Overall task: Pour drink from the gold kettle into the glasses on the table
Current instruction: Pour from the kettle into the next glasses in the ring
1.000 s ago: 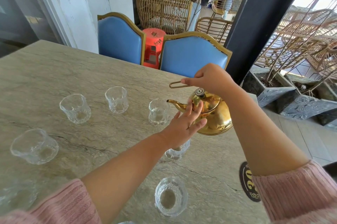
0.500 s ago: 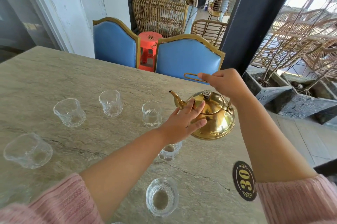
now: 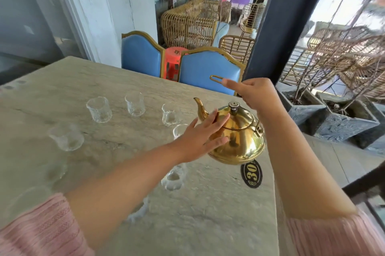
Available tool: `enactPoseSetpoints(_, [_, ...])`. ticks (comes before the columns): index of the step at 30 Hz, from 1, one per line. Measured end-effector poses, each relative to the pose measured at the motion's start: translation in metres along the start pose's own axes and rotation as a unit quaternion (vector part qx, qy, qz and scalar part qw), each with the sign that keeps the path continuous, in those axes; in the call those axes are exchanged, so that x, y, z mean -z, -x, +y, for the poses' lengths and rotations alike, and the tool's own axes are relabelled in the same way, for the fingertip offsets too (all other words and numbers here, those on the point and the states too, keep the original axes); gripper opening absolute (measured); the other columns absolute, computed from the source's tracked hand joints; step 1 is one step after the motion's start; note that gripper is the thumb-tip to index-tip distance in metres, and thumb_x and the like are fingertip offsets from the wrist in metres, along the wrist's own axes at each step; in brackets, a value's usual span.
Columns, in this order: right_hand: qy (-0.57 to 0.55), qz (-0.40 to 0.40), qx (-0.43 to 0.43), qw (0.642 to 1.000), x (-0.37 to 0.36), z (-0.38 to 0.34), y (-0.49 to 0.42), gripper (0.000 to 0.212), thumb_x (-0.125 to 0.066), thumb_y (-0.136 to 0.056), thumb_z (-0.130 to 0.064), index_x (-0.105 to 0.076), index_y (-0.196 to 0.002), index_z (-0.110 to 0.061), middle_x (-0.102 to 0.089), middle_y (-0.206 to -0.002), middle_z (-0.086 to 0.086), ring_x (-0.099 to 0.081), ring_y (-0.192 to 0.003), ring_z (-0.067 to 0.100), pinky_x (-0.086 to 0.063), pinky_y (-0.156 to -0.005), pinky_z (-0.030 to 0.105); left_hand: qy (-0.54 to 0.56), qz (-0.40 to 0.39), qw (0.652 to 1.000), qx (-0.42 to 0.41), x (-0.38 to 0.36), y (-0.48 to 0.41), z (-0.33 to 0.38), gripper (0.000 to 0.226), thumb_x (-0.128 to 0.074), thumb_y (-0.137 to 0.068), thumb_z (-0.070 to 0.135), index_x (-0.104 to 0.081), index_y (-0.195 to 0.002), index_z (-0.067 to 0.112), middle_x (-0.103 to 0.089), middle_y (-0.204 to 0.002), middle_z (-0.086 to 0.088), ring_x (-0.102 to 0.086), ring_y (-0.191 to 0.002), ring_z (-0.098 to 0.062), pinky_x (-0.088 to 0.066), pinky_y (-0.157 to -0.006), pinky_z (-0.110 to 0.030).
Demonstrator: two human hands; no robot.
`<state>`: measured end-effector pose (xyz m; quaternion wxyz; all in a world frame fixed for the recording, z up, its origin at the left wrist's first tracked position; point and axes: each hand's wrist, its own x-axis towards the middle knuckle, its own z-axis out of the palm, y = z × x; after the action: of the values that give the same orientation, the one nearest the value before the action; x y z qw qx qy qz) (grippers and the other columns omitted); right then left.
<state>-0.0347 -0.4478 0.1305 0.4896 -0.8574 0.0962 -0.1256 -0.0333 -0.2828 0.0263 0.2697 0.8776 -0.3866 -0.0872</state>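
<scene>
So I'm watching the head cam, and the gold kettle (image 3: 237, 137) is up off the stone table (image 3: 208, 224), hanging just above its near right corner, next to a black "30" sticker (image 3: 251, 174). The right hand (image 3: 257, 93) has the wire handle (image 3: 216, 78) pinched, fingers curled shut around it up top. The left hand (image 3: 201, 141) is flat against the kettle's side, fingers spread and straight, steadying rather than gripping anything. The spout (image 3: 200, 107) points up and away toward the far glasses, so nothing's pouring right now as far as I can see.

Glasses are scattered in a loose ring: three in a far row (image 3: 135, 106), one out left (image 3: 66, 137), one half hidden behind the left hand (image 3: 179, 130), and one close in under the left forearm (image 3: 173, 177). The nearer ones are blurry, so I can't tell fill levels.

My read: this is between pours, kettle level and being carried. Next move needs the spout lined up over one rim and a slow tip, with the left hand keeping the body from swinging on that loose handle. The glasses look light and tippy, so no bumping.
</scene>
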Motion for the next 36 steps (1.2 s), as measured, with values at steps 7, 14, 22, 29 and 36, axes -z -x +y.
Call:
enactPoseSetpoints(7, [-0.036,-0.017,0.001,0.999,0.000,-0.015,0.062,0.038,-0.081,-0.067,-0.044,-0.057,-0.072,-0.015,-0.028,-0.052,0.002,-0.023,-0.045,0.014,-0.028,-0.061,0.033,0.018,0.023,0.999,0.017,-0.003,0.066,0.034,0.063,-0.028,-0.094,0.055,0.001,-0.148,0.041,0.011,-0.160,0.004,0.002,-0.147,-0.009,0.009,-0.117,-0.037])
enactPoseSetpoints(14, [-0.052,-0.020,0.004,0.998,-0.041,-0.051,0.097,0.039,-0.079,-0.071,-0.041,-0.052,-0.066,-0.013,-0.030,-0.051,0.002,-0.023,-0.043,0.014,-0.029,-0.055,0.030,0.014,0.045,0.999,0.004,0.025,0.118,0.010,0.060,-0.033,-0.096,0.052,-0.009,-0.149,0.040,0.000,-0.161,0.004,-0.006,-0.147,-0.011,0.000,-0.119,-0.045])
enactPoseSetpoints(22, [-0.098,0.030,-0.041,0.994,-0.119,-0.097,0.102,0.037,-0.078,-0.073,-0.038,-0.057,-0.074,-0.008,-0.030,-0.050,0.000,-0.021,-0.044,0.014,-0.025,-0.049,0.025,-0.018,-0.031,0.998,-0.045,0.092,0.160,-0.062,0.063,-0.035,-0.097,0.049,-0.002,-0.150,0.038,0.011,-0.160,0.002,0.002,-0.147,-0.011,0.007,-0.116,-0.034])
enactPoseSetpoints(29, [-0.133,0.064,-0.071,0.987,-0.189,-0.133,0.096,0.035,-0.076,-0.078,-0.030,-0.054,-0.067,-0.005,-0.031,-0.049,0.001,-0.023,-0.043,0.014,-0.024,-0.044,0.024,-0.035,-0.060,0.995,-0.071,0.136,0.177,-0.129,0.065,-0.034,-0.096,0.051,0.000,-0.151,0.037,0.014,-0.160,0.003,0.004,-0.147,-0.011,0.009,-0.117,-0.036])
enactPoseSetpoints(36, [-0.129,0.046,-0.087,0.987,-0.234,-0.140,0.064,0.028,-0.070,-0.082,-0.020,-0.055,-0.066,-0.003,-0.037,-0.046,0.000,-0.028,-0.041,0.014,-0.026,-0.042,0.022,0.000,-0.063,0.996,-0.055,0.152,0.173,-0.178,0.065,-0.034,-0.096,0.053,-0.004,-0.151,0.037,0.010,-0.160,0.009,0.005,-0.147,-0.007,0.006,-0.118,-0.040])
